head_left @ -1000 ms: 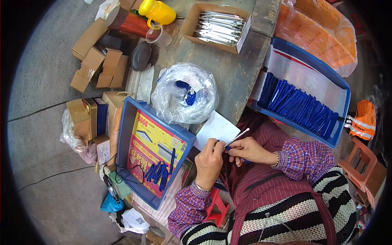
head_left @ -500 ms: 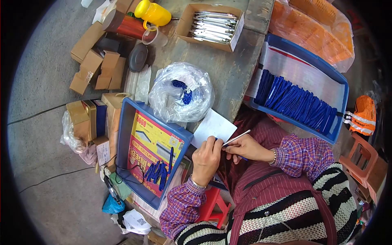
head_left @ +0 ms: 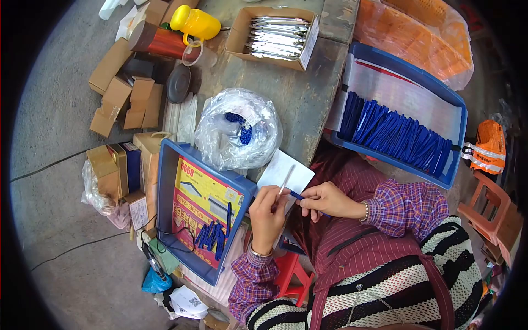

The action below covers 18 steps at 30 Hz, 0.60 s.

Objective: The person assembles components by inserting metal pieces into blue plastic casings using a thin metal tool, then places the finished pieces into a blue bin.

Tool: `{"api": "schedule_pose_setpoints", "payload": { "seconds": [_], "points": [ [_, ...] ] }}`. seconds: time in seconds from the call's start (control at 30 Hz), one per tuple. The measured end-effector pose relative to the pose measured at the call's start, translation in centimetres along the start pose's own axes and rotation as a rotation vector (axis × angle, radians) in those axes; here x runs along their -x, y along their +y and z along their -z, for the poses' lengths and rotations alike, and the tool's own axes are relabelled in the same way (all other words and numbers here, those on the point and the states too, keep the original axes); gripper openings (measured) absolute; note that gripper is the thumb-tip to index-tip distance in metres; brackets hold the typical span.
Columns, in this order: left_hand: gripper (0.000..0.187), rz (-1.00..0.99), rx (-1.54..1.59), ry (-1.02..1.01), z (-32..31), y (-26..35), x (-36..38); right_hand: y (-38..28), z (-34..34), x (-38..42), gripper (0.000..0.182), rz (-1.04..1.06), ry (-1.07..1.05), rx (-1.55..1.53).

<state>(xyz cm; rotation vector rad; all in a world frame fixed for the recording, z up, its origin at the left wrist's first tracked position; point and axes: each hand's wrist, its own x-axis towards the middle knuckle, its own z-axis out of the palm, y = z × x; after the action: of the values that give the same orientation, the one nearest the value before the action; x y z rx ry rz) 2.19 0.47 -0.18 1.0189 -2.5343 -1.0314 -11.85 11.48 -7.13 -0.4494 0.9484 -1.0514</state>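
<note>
Rod (head_left: 285, 180) swung upright in left hand (head_left: 268, 212), right hand (head_left: 325, 199) pinching blue piece (head_left: 297, 195), blue tray (head_left: 165, 181) beside.

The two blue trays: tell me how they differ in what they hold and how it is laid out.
The left blue tray holds a small loose heap of blue pieces on a yellow printed sheet. The right blue tray holds many more blue pieces, packed in a long neat row on a pale liner. The left tray sits beside the left hand; the right tray lies farther from both hands. Both are blue, rectangular and open-topped.

Blue strip (head_left: 297, 194) mostly behind fingers (head_left: 308, 201)
</note>
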Motion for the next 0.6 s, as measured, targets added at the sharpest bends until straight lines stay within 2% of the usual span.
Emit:
{"api": "schedule_pose_setpoints", "payload": {
  "seconds": [0.1, 0.33, 0.6],
  "points": [
    [0.014, 0.140, 0.080, 0.072, 0.3, 0.6, 0.2, 0.0, 0.0, 0.0, 0.024, 0.005, 0.000, -0.022],
    [0.018, 0.121, 0.041, 0.145, -1.7, 0.6, 1.1, -0.1, -0.1, 0.1, 0.024, 0.005, 0.009, -0.024],
    [0.012, 0.105, -0.021, 0.145, -2.6, 0.4, 1.2, 0.2, 0.0, 0.0, 0.024, 0.003, 0.012, -0.027]
  ]
}}
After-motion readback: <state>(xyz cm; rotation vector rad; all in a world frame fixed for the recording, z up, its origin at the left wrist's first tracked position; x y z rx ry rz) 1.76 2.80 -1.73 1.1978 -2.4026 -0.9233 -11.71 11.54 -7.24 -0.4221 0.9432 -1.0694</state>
